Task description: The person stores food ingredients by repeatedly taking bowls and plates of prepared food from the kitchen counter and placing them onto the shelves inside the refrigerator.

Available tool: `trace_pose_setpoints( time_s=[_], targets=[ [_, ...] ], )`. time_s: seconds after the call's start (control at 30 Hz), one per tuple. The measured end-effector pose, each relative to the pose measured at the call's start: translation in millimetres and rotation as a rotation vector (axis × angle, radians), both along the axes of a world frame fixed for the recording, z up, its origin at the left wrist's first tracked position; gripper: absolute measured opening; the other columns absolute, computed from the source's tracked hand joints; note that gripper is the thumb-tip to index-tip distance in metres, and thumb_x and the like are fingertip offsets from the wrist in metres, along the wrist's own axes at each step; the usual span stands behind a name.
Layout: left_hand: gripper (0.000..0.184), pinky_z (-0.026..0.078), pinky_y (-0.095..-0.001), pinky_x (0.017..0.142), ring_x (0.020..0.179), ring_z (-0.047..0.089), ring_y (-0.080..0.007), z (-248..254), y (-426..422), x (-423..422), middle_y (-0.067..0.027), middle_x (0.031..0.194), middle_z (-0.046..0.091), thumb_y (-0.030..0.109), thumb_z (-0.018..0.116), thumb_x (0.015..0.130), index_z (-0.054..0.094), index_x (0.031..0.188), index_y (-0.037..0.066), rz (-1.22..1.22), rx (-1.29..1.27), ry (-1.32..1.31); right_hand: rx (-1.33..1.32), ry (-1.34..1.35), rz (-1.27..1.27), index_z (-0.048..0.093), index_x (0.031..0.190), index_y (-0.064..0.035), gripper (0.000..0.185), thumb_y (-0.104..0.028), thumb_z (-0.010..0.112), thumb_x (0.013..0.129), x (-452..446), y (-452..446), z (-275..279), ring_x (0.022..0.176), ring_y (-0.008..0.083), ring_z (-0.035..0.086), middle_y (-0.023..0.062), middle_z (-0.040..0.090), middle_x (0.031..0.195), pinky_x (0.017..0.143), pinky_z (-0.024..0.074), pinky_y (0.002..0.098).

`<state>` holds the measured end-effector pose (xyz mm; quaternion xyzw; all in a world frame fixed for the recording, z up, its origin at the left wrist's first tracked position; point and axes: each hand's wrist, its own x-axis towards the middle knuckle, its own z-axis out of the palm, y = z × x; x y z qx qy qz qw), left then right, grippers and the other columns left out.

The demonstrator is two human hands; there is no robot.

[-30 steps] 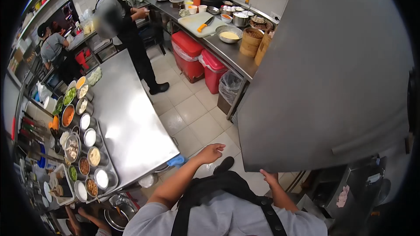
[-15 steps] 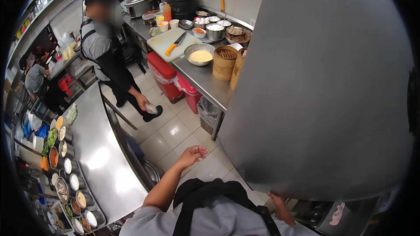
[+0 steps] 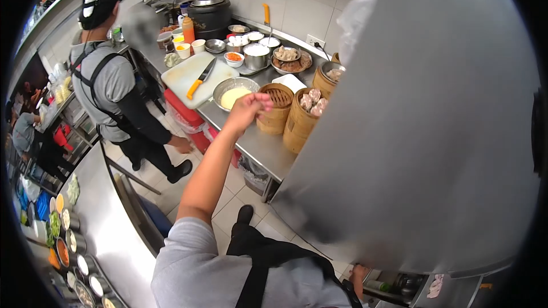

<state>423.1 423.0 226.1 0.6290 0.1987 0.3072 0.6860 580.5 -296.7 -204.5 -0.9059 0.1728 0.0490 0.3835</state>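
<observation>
My left hand (image 3: pixel 249 110) reaches out over the steel counter, its fingers loosely curled but apart, with nothing visible in it. It overlaps the view of a bowl of pale yellow liquid (image 3: pixel 233 97) and a bamboo steamer (image 3: pixel 274 115). Beside that, a second bamboo steamer (image 3: pixel 299 128) holds pale dumplings (image 3: pixel 313 101). A white cutting board (image 3: pixel 181 80) bears an orange-handled knife (image 3: pixel 201 80). Low on the right, my right hand (image 3: pixel 358 274) is at the lower edge of a large grey metal panel (image 3: pixel 411 125); its fingers are too small and partly hidden to read.
A co-worker (image 3: pixel 111 80) stands left of the counter, turned away, with another person (image 3: pixel 28 134) farther back. A steel table (image 3: pixel 108 211) with food containers lies at lower left. Red bins (image 3: pixel 181 113) are under the counter (image 3: pixel 265 157). The panel blocks the right side.
My left hand has moved up and forward from above the floor to the counter. The co-worker has turned away and straightened. The view has shifted toward the steamers; my right hand appears lower.
</observation>
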Motion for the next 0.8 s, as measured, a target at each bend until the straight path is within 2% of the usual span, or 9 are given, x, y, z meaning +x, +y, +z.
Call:
trace_pose_setpoints(
  time_s=[0.2,0.27,0.33,0.4,0.47,0.5,0.63,0.7,0.8],
  targets=[
    [0.029,0.049,-0.0313,0.065,0.077,0.061,-0.0153,-28,159,110,-0.0068,0.093,0.063,0.015,0.049,0.087,0.049,0.114,0.005,0.074,-0.206,0.123,-0.513,0.036,0.303,0.058,0.111,0.0048,0.036,-0.015,0.056,0.081,6,46,49,0.105,0.0355,0.053,0.0231,0.057,0.114,0.091,0.0393,0.0442],
    [0.031,0.049,-0.0334,0.063,0.074,0.06,-0.0159,-42,199,147,-0.0064,0.09,0.062,0.017,0.05,0.085,0.048,0.114,0.006,0.099,-0.248,0.194,-0.585,0.003,0.389,0.058,0.113,0.0048,0.038,-0.017,0.055,0.081,-2,70,73,0.111,0.0377,0.05,0.0244,0.056,0.117,0.094,0.0365,0.0468],
    [0.032,0.048,-0.0352,0.063,0.074,0.061,-0.0178,-57,235,183,-0.0072,0.09,0.062,0.019,0.051,0.084,0.049,0.113,0.007,0.081,-0.298,0.228,-0.468,0.098,0.321,0.056,0.114,0.0054,0.038,-0.018,0.054,0.084,-19,106,103,0.11,0.0396,0.05,0.0248,0.055,0.117,0.093,0.0374,0.0476],
    [0.029,0.048,-0.0371,0.062,0.073,0.061,-0.0191,-73,269,218,-0.0076,0.087,0.062,0.02,0.053,0.082,0.052,0.108,0.006,0.065,-0.362,0.247,-0.432,-0.075,0.34,0.057,0.107,0.004,0.033,-0.022,0.052,0.086,-38,136,113,0.099,0.0418,0.05,0.025,0.055,0.108,0.085,0.0388,0.0484],
    [0.025,0.049,-0.0391,0.06,0.07,0.061,-0.0197,-96,301,258,-0.0075,0.081,0.062,0.02,0.055,0.08,0.056,0.098,0.003,0.061,-0.445,0.245,-0.479,-0.519,0.456,0.058,0.091,0.0006,0.031,-0.029,0.049,0.088,-60,159,106,0.079,0.0443,0.049,0.0251,0.056,0.088,0.072,0.0409,0.0493],
    [0.029,0.049,-0.0394,0.057,0.07,0.063,-0.0221,-110,313,279,-0.0105,0.082,0.064,0.021,0.054,0.081,0.058,0.1,0.0,0.118,-0.489,0.239,-0.543,-0.567,0.621,0.058,0.097,-0.0009,0.032,-0.031,0.053,0.086,-73,163,116,0.088,0.045,0.049,0.0246,0.057,0.092,0.08,0.0387,0.0492],
    [0.041,0.053,-0.0462,0.064,0.076,0.066,-0.03,-136,348,330,-0.0189,0.095,0.063,0.023,0.051,0.083,0.049,0.114,-0.004,0.142,-0.53,0.308,-0.401,-0.003,0.363,0.054,0.112,-0.0009,0.036,-0.021,0.06,0.083,-107,222,170,0.101,0.045,0.05,0.0264,0.055,0.111,0.083,0.0395,0.0488],
    [0.039,0.054,-0.0451,0.06,0.072,0.066,-0.0302,-147,357,347,-0.0193,0.092,0.063,0.019,0.05,0.083,0.049,0.114,-0.005,0.157,-0.571,0.328,-0.556,0.074,0.415,0.054,0.113,-0.0011,0.038,-0.022,0.061,0.082,-128,227,180,0.101,0.0448,0.05,0.0261,0.055,0.112,0.083,0.0403,0.0489],
    [0.032,0.055,-0.0415,0.051,0.065,0.067,-0.0291,-152,362,362,-0.0189,0.085,0.064,0.015,0.05,0.083,0.053,0.108,-0.005,0.192,-0.626,0.33,-0.525,0.128,0.341,0.053,0.114,-0.001,0.039,-0.023,0.06,0.083,-159,234,193,0.101,0.0442,0.05,0.0259,0.055,0.113,0.083,0.0403,0.0486]
  ],
)
